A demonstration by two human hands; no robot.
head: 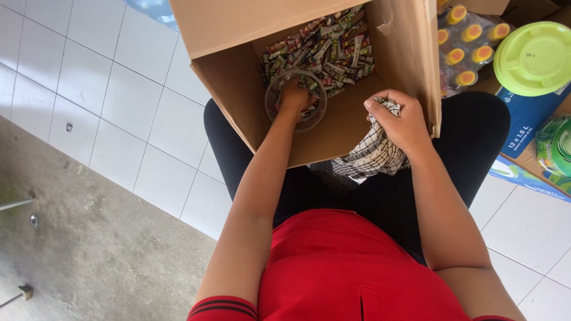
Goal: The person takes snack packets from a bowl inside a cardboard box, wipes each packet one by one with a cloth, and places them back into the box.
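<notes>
Colours showing around the brown cardboard box (333, 134)

A black-and-white checked cloth (372, 156) is hanging at its front edge; multicoloured small sachets (327, 47) are filling its far corner.

Both hands are closed: left hand (294, 95) reaching forward, right hand (399, 119) nearer.

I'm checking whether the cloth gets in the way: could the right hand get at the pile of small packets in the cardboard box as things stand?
Probably not freely: the right hand is closed on the checked cloth at the cardboard box edge. The packets lie open beyond, so the path looks clear.
</notes>
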